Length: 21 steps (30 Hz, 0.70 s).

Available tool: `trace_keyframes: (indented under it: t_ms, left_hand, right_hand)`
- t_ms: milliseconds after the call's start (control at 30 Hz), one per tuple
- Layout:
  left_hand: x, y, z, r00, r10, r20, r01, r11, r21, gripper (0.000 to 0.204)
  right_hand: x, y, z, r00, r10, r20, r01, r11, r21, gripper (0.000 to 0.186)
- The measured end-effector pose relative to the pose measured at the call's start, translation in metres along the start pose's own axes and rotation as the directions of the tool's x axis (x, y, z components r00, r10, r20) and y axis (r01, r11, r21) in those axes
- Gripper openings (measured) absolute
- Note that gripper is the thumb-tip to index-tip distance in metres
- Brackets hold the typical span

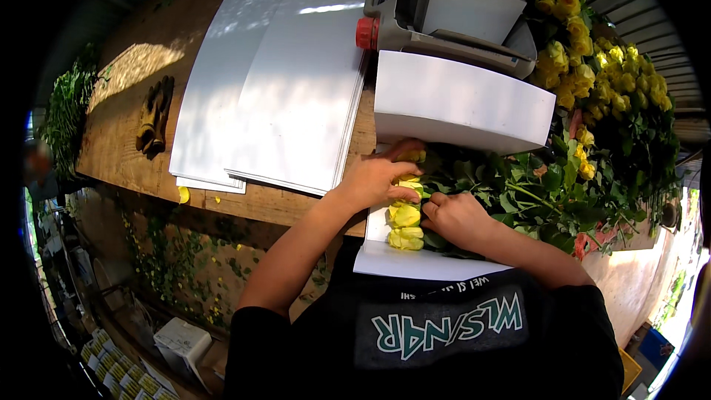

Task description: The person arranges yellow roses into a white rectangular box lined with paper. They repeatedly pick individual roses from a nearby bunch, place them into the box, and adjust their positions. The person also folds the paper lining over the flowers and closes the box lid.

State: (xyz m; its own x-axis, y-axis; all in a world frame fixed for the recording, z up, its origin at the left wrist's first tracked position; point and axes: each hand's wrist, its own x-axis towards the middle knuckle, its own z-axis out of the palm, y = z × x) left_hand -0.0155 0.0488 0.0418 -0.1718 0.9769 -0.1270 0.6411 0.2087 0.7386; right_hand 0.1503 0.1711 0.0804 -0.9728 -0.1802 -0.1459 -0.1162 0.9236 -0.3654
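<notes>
Several yellow roses (404, 215) lie in a column on a white sheet (429, 268), their heads to the left and leafy stems (489, 185) to the right. My left hand (381, 178) is at the upper end of the column, its fingers and thumb bent around a rose head (412, 155). Close by on the right, my right hand (459, 218) has its fingers curled in a pinch at the stems just behind the heads. Its fingertips are partly hidden among the leaves. The sheet's near edge rises against my dark shirt; a white flap (459, 104) stands behind the flowers.
Large white sheets (296, 81) are stacked on the wooden table (207, 204), left of a cut-open grey jug (474, 48) with a red cap, holding pale sheets. Gloves (154, 118) lie farther left. More yellow roses (578, 52) are heaped at right. Fallen leaves (192, 267) litter the floor.
</notes>
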Motion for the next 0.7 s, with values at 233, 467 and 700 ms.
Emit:
trace_keyframes:
  t_ms: [233, 467, 700]
  left_hand:
    - [-0.007, 0.006, -0.002, 0.995, 0.103, 0.009, -0.103, 0.991, 0.082, 0.049]
    - [-0.012, 0.019, -0.015, 0.988, 0.095, 0.123, -0.113, 0.981, 0.155, 0.057]
    - [-0.012, 0.02, -0.015, 0.988, 0.046, 0.148, -0.069, 0.986, 0.154, 0.058]
  right_hand:
    - [0.0, -0.001, 0.007, 0.998, 0.057, -0.034, -0.056, 0.998, 0.03, 0.022]
    - [-0.005, -0.005, -0.012, 0.999, 0.033, -0.029, -0.033, 0.999, 0.001, 0.02]
    - [-0.01, -0.01, -0.005, 0.985, -0.077, 0.157, 0.059, 0.992, 0.111, 0.021]
